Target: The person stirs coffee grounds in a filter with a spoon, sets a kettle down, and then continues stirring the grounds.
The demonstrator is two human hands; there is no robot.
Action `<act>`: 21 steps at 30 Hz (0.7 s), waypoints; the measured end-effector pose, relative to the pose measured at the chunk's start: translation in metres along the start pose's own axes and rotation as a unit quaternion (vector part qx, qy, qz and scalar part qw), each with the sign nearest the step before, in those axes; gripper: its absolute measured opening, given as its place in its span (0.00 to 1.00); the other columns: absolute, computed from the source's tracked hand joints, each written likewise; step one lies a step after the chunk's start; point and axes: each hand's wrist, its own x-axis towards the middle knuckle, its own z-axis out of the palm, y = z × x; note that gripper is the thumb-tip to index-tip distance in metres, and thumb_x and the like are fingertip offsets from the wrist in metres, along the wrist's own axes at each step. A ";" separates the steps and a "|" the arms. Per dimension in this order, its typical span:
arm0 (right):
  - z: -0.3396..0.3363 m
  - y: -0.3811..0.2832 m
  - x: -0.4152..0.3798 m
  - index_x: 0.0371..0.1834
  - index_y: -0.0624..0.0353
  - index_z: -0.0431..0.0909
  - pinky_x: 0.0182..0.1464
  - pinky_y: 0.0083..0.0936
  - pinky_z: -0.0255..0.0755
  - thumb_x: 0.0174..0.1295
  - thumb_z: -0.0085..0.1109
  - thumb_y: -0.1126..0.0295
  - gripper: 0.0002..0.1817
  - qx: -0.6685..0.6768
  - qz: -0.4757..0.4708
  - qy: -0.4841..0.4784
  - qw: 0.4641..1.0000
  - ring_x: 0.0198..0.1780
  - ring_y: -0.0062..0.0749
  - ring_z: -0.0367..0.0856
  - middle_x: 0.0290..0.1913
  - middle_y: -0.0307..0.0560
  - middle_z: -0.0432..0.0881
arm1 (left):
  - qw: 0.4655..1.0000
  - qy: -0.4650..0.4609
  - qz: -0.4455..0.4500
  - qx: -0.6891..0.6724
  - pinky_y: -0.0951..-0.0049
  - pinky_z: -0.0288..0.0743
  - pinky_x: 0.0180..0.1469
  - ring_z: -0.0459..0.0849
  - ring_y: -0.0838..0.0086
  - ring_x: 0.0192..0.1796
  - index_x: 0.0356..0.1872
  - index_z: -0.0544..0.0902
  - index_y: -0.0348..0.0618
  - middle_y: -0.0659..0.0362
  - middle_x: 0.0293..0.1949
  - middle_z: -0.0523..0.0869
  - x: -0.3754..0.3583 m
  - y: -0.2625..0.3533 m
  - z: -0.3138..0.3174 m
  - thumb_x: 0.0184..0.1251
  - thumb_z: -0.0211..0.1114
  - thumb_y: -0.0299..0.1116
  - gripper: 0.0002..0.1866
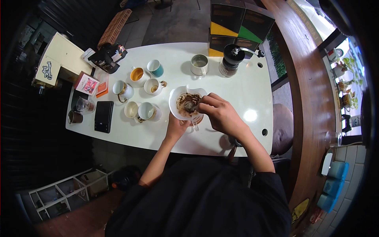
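A white paper coffee filter (174,107) sits in a dripper near the middle of the table. Dark, wet-looking coffee grounds (184,103) cling to its inside. My left hand (177,127) is closed around the dripper's lower left side, fingers partly hidden under the rim. A clear handle (195,126) juts toward me below it. Over the filter's right side, my right hand (224,115) has its fingers pinched together, their tips reaching down by the grounds. What those fingers hold, I cannot tell.
Several mugs, among them a teal cup (156,70), stand left of the filter. A grey mug (199,65) and hand coffee grinder (230,61) are behind it. A black flat device (104,117) lies at left. Stacked black boxes (225,19) border the far right.
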 end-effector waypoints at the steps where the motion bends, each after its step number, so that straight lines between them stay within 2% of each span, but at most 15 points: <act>1: 0.002 -0.004 0.001 0.39 0.61 0.79 0.44 0.37 0.78 0.47 0.61 0.86 0.15 -0.009 0.005 0.006 1.000 0.44 0.45 0.79 0.40 0.46 0.80 | 1.000 -0.004 0.002 -0.002 0.58 0.74 0.65 0.80 0.53 0.62 0.61 0.76 0.33 0.45 0.58 0.81 0.001 0.003 -0.001 0.57 0.72 0.27 0.29; 3: -0.002 -0.013 0.000 0.41 0.60 0.80 0.44 0.36 0.78 0.45 0.62 0.85 0.18 -0.036 0.017 0.032 0.999 0.44 0.43 0.79 0.41 0.45 0.80 | 0.992 -0.009 -0.044 -0.116 0.56 0.74 0.65 0.80 0.51 0.61 0.62 0.75 0.33 0.46 0.58 0.79 -0.001 0.008 -0.002 0.58 0.74 0.29 0.30; 7: -0.007 -0.030 -0.003 0.43 0.60 0.80 0.41 0.35 0.78 0.43 0.65 0.83 0.20 -0.110 0.021 0.115 0.987 0.40 0.39 0.79 0.39 0.44 0.80 | 0.990 -0.022 -0.022 -0.138 0.55 0.72 0.66 0.78 0.51 0.63 0.63 0.74 0.34 0.46 0.59 0.78 0.001 0.006 -0.008 0.58 0.75 0.31 0.31; 9: -0.005 -0.034 -0.004 0.42 0.61 0.80 0.39 0.34 0.77 0.42 0.64 0.84 0.20 -0.129 0.025 0.125 0.983 0.39 0.39 0.79 0.37 0.44 0.79 | 0.996 -0.015 -0.018 -0.080 0.54 0.70 0.68 0.75 0.52 0.65 0.64 0.74 0.36 0.47 0.61 0.76 -0.002 0.007 -0.011 0.57 0.76 0.30 0.32; 13: 0.009 -0.032 -0.004 0.43 0.62 0.80 0.39 0.34 0.77 0.43 0.64 0.84 0.20 -0.150 0.026 0.133 0.979 0.40 0.40 0.80 0.38 0.44 0.79 | 0.996 -0.028 -0.003 -0.083 0.52 0.68 0.69 0.73 0.51 0.66 0.64 0.73 0.38 0.48 0.62 0.76 0.002 0.007 -0.014 0.55 0.77 0.30 0.34; 17: 0.028 -0.022 -0.003 0.44 0.62 0.80 0.41 0.34 0.78 0.44 0.64 0.83 0.19 -0.171 0.030 0.125 0.977 0.41 0.41 0.80 0.39 0.45 0.79 | 0.999 -0.024 0.016 -0.029 0.50 0.65 0.69 0.73 0.50 0.66 0.65 0.73 0.40 0.49 0.62 0.76 0.000 -0.001 -0.012 0.51 0.79 0.31 0.37; 19: 0.032 -0.025 -0.001 0.44 0.62 0.80 0.42 0.35 0.78 0.47 0.65 0.82 0.18 -0.162 0.044 0.116 0.979 0.42 0.42 0.80 0.39 0.46 0.78 | 1.000 -0.018 0.024 -0.005 0.50 0.64 0.69 0.73 0.50 0.66 0.65 0.72 0.41 0.49 0.62 0.76 0.001 -0.002 -0.013 0.50 0.79 0.31 0.38; 21: 0.037 -0.029 0.000 0.42 0.66 0.78 0.39 0.37 0.76 0.51 0.63 0.87 0.14 -0.124 0.063 0.112 0.984 0.41 0.46 0.80 0.39 0.50 0.79 | 0.999 -0.018 0.032 -0.011 0.50 0.63 0.69 0.73 0.51 0.65 0.64 0.72 0.41 0.50 0.61 0.76 0.001 -0.002 -0.013 0.50 0.80 0.31 0.38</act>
